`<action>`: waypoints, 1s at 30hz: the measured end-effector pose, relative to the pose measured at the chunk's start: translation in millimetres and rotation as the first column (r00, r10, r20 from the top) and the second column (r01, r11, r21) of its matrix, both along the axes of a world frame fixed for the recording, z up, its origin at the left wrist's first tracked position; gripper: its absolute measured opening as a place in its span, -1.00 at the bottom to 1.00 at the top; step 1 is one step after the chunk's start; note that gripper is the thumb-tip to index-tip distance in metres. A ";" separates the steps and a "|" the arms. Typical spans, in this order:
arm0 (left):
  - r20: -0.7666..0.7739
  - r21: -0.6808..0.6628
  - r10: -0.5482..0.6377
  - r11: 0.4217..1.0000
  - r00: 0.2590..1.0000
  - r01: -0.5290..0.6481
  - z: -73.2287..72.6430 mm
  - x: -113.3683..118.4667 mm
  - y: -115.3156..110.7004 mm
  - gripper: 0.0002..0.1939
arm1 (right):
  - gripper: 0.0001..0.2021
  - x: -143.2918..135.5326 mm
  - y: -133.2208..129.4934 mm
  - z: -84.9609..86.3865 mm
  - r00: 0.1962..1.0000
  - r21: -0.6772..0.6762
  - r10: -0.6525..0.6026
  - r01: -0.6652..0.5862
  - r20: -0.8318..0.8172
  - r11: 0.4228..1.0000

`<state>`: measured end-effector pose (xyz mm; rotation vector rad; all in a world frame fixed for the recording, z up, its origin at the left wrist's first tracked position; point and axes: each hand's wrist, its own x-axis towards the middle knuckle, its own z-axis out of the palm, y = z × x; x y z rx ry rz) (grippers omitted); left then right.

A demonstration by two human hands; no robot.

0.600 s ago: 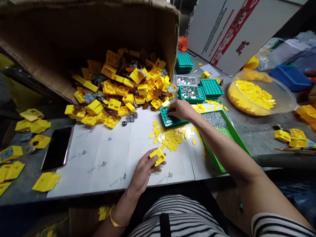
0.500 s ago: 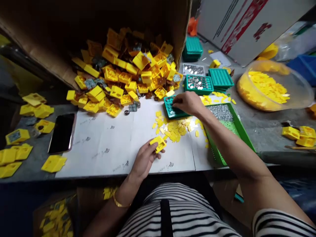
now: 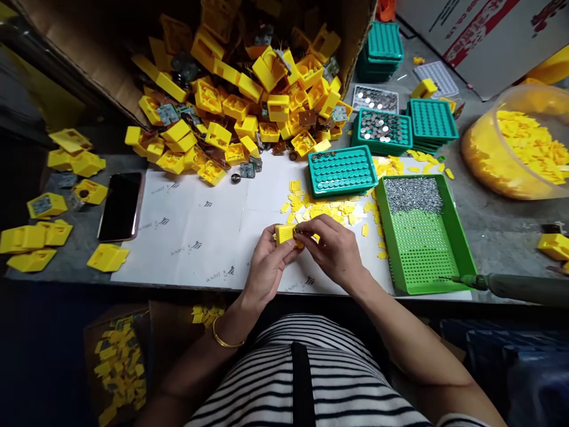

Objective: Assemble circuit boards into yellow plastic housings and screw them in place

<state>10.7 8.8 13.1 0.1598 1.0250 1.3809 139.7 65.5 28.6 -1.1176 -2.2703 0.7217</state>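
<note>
Here, your left hand (image 3: 271,261) pinches the yellow housing (image 3: 285,235) above the white sheet (image 3: 200,231) to steady it, while your right hand (image 3: 333,249) grips its other end, fingertips closed, near the teal tray (image 3: 341,172).

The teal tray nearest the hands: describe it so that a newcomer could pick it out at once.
Start at the tipped cardboard box spilling yellow housings. On the white paper before that pile, left of the green bin, lies the teal tray. Unlike the other teal trays behind, it lies singly on the paper, not stacked.
</note>
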 end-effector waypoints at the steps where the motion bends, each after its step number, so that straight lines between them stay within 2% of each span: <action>1: -0.004 -0.001 0.004 1.000 1.000 -0.004 0.8 1.5 -0.4 -0.69 | -0.82 -0.6 -1.1 -1.0 1.000 0.020 -0.009 0.008 0.027 1.000; 9: 0.011 0.006 0.054 0.999 0.998 -0.054 -1.6 8.9 -4.7 -0.73 | -0.80 -0.7 -5.0 5.3 0.980 0.016 0.006 -0.010 0.198 1.000; 16: -0.062 0.002 0.061 0.998 0.996 -0.061 0.0 11.5 -9.2 -0.68 | -0.81 1.8 -7.7 11.5 0.960 0.010 0.041 -0.045 0.276 0.999; 18: -0.065 0.008 0.041 0.999 0.997 -0.040 -0.5 10.3 -10.7 -0.66 | -0.83 2.7 -7.5 13.6 0.972 -0.026 0.042 -0.036 0.232 0.999; 21: -0.047 0.010 -0.002 1.000 0.999 0.003 -0.4 8.0 -13.0 -0.64 | -0.90 3.8 -3.1 16.6 0.996 -0.163 0.015 0.000 0.092 0.987; 26: 0.014 0.019 -0.024 1.000 1.000 0.023 3.3 4.1 -12.4 -0.69 | -0.91 5.5 6.6 14.5 0.982 -0.459 -0.051 -0.038 -0.180 0.888; 28: 0.059 0.017 -0.042 0.999 0.997 0.041 4.2 2.8 -9.9 -0.74 | -0.91 8.6 9.5 13.7 0.966 -0.515 -0.057 -0.085 -0.253 0.853; 30: 0.101 -0.001 -0.078 0.997 0.992 0.079 4.0 2.0 -7.3 -0.75 | -0.88 14.9 15.3 16.1 0.951 -0.512 -0.075 -0.095 -0.300 0.854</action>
